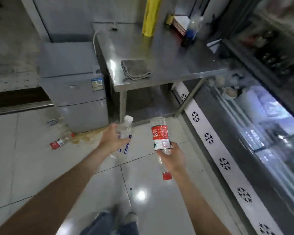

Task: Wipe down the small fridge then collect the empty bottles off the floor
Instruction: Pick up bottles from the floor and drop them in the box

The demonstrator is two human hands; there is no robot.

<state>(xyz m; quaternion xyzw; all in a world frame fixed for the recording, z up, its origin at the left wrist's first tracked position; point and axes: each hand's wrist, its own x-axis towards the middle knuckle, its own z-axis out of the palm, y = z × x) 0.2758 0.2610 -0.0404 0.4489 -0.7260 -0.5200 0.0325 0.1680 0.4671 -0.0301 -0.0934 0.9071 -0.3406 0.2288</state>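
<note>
My left hand [111,139] grips a clear bottle with a white cap and blue label [126,128], held above the tiled floor. My right hand [172,156] holds a clear bottle with a red label [160,137] upside down, its red cap pointing at the floor. A third empty bottle with a red label [60,141] lies on the floor to the left, beside a brownish stain in front of the small grey fridge [71,82]. A folded grey cloth [135,69] rests on the steel table.
The steel table [168,65] stands right of the fridge, carrying a yellow roll [149,17] and a dark bottle with a blue label [190,33]. A glass-fronted display cooler [253,133] runs along the right. My feet show at the bottom.
</note>
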